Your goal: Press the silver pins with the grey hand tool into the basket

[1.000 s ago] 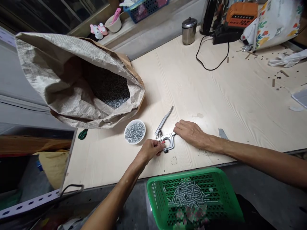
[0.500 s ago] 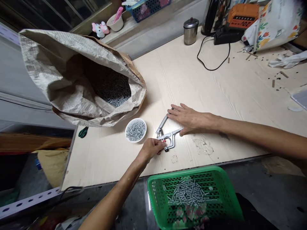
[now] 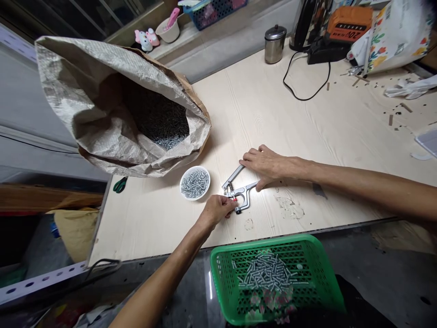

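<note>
Hand pliers, silver with a spring between the handles and a red bit at the jaw, lie on the pale wooden table. My right hand is on their spread handles, fingers bent over the upper one and thumb against the lower. At the jaw, my left hand is closed in a pinch. Whatever its fingertips hold is hidden. Beside that hand, a white bowl is full of small silvery ribbed metal pieces. More such pieces lie heaped in a green basket below the table's front edge.
A large woven sack gapes at the left with many metal pieces inside. Green-handled scissors lie partly under it. Toward the back are a metal canister, a black cable, an orange battery and a flowered bag.
My right hand's fingers, stretched out before, have bent over the upper handle of the pliers. My left hand stays at the jaw. The whole view has shifted slightly.
</note>
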`<state>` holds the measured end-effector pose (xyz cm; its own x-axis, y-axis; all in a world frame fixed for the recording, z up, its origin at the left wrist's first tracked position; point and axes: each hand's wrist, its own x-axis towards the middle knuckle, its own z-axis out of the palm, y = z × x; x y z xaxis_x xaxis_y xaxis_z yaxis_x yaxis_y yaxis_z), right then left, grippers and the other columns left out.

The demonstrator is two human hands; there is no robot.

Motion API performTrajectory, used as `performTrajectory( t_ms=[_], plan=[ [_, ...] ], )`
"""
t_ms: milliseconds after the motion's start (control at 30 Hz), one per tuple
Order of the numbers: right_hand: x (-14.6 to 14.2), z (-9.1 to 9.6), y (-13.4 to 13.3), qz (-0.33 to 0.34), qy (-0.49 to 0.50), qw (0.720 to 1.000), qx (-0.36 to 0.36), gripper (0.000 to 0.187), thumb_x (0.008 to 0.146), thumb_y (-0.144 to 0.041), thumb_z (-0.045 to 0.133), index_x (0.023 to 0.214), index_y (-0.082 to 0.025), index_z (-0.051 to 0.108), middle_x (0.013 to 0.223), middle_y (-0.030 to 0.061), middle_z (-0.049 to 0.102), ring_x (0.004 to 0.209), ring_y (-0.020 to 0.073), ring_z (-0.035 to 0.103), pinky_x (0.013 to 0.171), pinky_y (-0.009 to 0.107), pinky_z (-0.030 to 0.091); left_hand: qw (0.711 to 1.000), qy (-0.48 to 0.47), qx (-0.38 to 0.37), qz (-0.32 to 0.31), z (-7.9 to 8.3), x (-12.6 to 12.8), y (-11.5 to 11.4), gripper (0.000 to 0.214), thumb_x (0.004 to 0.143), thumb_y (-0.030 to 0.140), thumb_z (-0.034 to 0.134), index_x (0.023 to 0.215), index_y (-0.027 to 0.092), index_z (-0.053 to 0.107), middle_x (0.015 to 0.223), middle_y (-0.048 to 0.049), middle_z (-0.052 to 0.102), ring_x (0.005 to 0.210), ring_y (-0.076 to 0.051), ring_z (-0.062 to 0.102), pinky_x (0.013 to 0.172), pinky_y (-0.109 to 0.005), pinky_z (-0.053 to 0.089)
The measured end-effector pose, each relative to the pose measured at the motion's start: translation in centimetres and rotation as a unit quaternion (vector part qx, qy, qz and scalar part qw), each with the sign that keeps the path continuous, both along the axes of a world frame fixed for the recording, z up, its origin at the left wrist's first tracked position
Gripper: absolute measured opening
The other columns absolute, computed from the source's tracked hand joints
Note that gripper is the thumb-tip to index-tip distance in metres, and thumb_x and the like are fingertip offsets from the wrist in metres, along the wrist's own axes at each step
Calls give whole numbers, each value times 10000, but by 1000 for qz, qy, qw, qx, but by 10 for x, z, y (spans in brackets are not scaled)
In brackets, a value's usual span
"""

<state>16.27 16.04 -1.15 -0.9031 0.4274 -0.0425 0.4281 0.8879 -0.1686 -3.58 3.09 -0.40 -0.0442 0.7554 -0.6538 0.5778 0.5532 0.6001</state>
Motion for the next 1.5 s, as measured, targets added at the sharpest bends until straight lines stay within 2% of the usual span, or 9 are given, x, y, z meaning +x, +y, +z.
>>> performTrajectory(
  t_ms=[200, 333, 433, 567, 800, 1067, 1233, 1367, 1500],
  plan=[
    [4, 2, -6, -5, -8, 1000, -15, 484, 684, -532, 764, 940, -154, 602, 981, 83, 574, 912, 242, 451, 742, 352, 285, 994, 103, 25, -13, 7, 9, -12, 359, 800, 418, 596, 541, 176, 537, 518, 5, 533, 514, -142, 514, 550, -274, 392],
    [5, 0, -12, -14, 11, 1000, -7, 442, 720, -502, 752, 952, -152, 612, 990, 90, 581, 939, 254, 463, 774, 370, 306, 923, 262, 264, -97, 8, 30, -19, 204, 862, 340, 591, 901, 147, 645, 967, -109, 648, 886, -242, 599, 751, -366, 487],
    [4, 0, -18, -10, 11, 1000, -11, 483, 707, -504, 761, 993, -147, 610, 1002, 101, 583, 941, 261, 471, 782, 373, 346, 866, 266, 379, -190, -1, 40, -6, 465, 867, 302, 610, 1279, 133, 475, 1284, -176, 540, 1176, -303, 487, 934, -457, 458],
    [8, 1, -25, -30, -1, 999, -29, 561, 641, -453, 817, 1050, -140, 595, 1039, 113, 578, 934, 261, 482, 760, 362, 402, 848, 241, 365, -299, -9, 37, 23, 641, 863, 317, 624, 1396, 151, 310, 1266, -157, 548, 1116, -293, 504, 944, -476, 450],
    [18, 0, -28, -82, 38, 994, -66, 403, 677, -319, 821, 988, -157, 622, 981, 102, 585, 924, 250, 498, 682, 332, 432, 838, 281, 309, -351, -1, 45, 38, 516, 813, 301, 685, 1244, 108, 477, 1097, -140, 577, 1009, -287, 497, 844, -423, 470],
    [5, -8, -22, -76, 20, 991, -104, 149, 887, -230, 610, 755, -164, 626, 825, 74, 618, 759, 179, 539, 620, 301, 394, 842, 258, 333, -337, -8, 45, 39, 216, 951, 253, 479, 824, 159, 626, 823, -73, 614, 837, -225, 537, 700, -339, 468],
    [15, -8, -28, -57, 54, 994, -80, 210, 830, -327, 692, 947, -160, 642, 961, 95, 632, 903, 225, 550, 710, 329, 442, 838, 269, 364, -305, -9, 44, 29, 187, 905, 275, 574, 1019, 141, 639, 959, -108, 666, 918, -252, 574, 745, -372, 509],
    [26, -9, -47, -30, 125, 992, 0, 612, 739, -372, 776, 1248, -156, 515, 1271, 145, 522, 1138, 294, 437, 877, 411, 414, 838, 219, 470, -169, 9, 28, 2, 329, 903, 288, 582, 1198, 145, 594, 1180, -141, 628, 1063, -252, 574, 886, -413, 501],
    [17, -25, -62, -33, 133, 991, 5, 239, 860, -337, 641, 1028, -174, 595, 1034, 94, 588, 958, 249, 457, 781, 366, 382, 883, 189, 430, -13, 27, 4, -31, 238, 941, 289, 494, 992, 165, 690, 921, -74, 681, 830, -185, 634, 718, -314, 526]
  ],
)
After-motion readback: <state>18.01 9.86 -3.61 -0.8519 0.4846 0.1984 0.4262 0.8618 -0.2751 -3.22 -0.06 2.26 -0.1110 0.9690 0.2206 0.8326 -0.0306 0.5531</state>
